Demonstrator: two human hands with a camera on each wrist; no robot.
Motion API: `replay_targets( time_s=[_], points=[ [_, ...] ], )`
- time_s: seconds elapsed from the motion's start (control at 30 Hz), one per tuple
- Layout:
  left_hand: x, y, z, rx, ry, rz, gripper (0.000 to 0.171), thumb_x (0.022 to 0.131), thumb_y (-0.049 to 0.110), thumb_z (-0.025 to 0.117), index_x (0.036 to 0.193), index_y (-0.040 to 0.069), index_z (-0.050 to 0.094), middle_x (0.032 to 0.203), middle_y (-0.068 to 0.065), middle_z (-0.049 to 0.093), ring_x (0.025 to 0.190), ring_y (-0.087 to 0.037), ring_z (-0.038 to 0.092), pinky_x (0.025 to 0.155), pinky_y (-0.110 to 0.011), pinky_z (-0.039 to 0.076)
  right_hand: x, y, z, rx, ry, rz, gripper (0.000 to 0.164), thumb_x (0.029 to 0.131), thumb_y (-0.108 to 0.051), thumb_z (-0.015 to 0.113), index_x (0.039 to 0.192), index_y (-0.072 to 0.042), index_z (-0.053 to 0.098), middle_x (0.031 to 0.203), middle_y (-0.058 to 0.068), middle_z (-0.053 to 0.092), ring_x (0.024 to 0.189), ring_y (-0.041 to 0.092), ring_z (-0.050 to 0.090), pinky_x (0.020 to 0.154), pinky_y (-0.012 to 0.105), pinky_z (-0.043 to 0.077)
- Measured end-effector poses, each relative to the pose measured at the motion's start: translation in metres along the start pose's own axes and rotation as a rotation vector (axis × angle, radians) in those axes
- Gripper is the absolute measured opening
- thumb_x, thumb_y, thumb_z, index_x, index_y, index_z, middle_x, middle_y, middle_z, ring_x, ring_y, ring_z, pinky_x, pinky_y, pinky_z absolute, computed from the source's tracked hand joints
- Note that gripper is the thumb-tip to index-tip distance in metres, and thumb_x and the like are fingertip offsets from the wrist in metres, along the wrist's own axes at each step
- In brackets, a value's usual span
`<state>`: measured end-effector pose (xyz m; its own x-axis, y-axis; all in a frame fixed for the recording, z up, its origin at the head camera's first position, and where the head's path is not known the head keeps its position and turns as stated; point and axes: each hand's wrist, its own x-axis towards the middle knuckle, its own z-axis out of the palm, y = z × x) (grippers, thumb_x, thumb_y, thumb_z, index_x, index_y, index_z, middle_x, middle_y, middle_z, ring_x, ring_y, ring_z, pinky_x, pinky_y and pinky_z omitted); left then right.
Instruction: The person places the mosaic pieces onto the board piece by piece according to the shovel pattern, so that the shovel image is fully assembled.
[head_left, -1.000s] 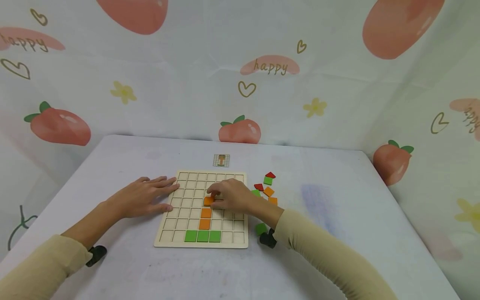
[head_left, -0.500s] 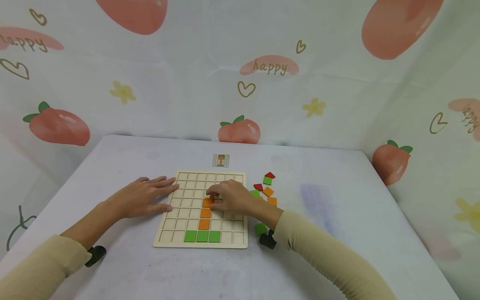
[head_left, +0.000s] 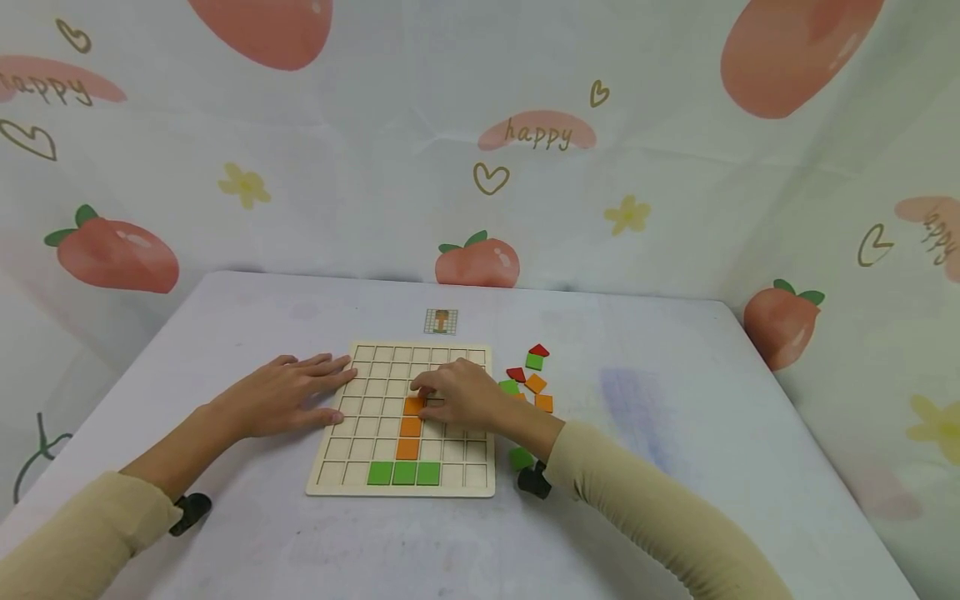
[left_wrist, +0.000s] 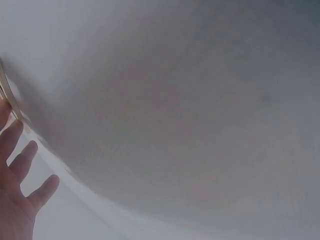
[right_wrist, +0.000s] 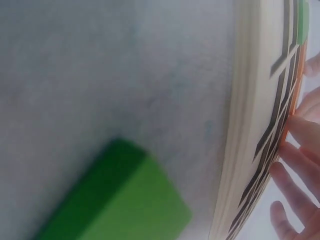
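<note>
A pale wooden grid board [head_left: 372, 406] lies on the table in the head view. Near its bottom edge is a row of green square tiles [head_left: 404, 473]. Above the middle one rises a column of orange tiles [head_left: 408, 427]. The right hand [head_left: 468, 396] pinches the topmost orange tile [head_left: 413, 407] at its right side with thumb and forefinger, low in its grid cell. Part of that tile is hidden by the fingers. The left hand [head_left: 288, 396] lies with spread fingers, its fingertips and thumb on the board's left edge.
Right of the board lie loose pieces: a red tile [head_left: 538, 351], a green tile [head_left: 534, 362], an orange tile [head_left: 543, 403] and others. A green tile [right_wrist: 135, 200] sits close to the right wrist. A small pattern card [head_left: 441, 322] lies behind the board.
The topmost orange tile has shifted slightly left and down and now lines up with the column below. The right hand stays at it; the left hand has not moved.
</note>
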<state>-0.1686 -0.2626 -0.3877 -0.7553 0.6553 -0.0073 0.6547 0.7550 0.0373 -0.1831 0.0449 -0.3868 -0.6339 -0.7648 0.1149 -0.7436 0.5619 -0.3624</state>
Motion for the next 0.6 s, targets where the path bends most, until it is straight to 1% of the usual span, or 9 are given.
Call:
replay_targets(
  time_s=[0.13,0.27,0.43,0.5,0.6],
  points=[
    [-0.001,0.001,0.001,-0.008,-0.004,-0.003,0.069,0.095,0.061,0.054,0.146,0.014,0.053,0.15,-0.01,0.049,0.134,-0.037,0.048,0.096,-0.061,0.044,-0.002,-0.001,-0.001,-0.008,-0.002,-0.004,0.033,0.088,-0.023,0.078,0.117,-0.009,0.072,0.102,-0.002,0.075,0.091,0.01,0.069,0.087,0.029,0.05],
    [-0.002,0.001,0.001,-0.013,-0.001,0.0,0.069,0.095,0.06,0.055,0.145,0.014,0.053,0.15,-0.01,0.049,0.134,-0.037,0.049,0.096,-0.06,0.044,-0.01,0.001,-0.007,0.004,-0.013,0.025,0.032,0.091,-0.023,0.074,0.12,-0.01,0.071,0.105,-0.003,0.075,0.097,0.011,0.068,0.091,0.03,0.049],
    [-0.001,0.002,0.0,-0.012,0.005,0.002,0.068,0.095,0.059,0.055,0.145,0.013,0.053,0.149,-0.01,0.049,0.134,-0.037,0.049,0.096,-0.061,0.043,-0.031,0.01,-0.021,0.088,-0.021,0.072,0.034,0.092,-0.022,0.073,0.123,-0.009,0.069,0.109,-0.002,0.074,0.103,0.015,0.066,0.094,0.035,0.049],
    [-0.001,0.002,-0.001,-0.008,0.006,0.002,0.068,0.095,0.059,0.056,0.145,0.013,0.053,0.149,-0.01,0.05,0.134,-0.037,0.049,0.096,-0.061,0.043,-0.042,0.014,-0.025,0.101,-0.016,0.088,0.036,0.091,-0.022,0.074,0.123,-0.009,0.069,0.108,-0.002,0.074,0.103,0.015,0.066,0.095,0.037,0.048],
    [-0.001,0.002,-0.003,-0.004,0.009,0.002,0.067,0.095,0.057,0.056,0.145,0.012,0.054,0.149,-0.011,0.05,0.134,-0.037,0.049,0.096,-0.06,0.043,-0.057,0.024,-0.031,0.109,0.002,0.11,0.036,0.089,-0.022,0.076,0.123,-0.009,0.069,0.108,-0.002,0.074,0.101,0.014,0.066,0.091,0.035,0.05]
  ],
)
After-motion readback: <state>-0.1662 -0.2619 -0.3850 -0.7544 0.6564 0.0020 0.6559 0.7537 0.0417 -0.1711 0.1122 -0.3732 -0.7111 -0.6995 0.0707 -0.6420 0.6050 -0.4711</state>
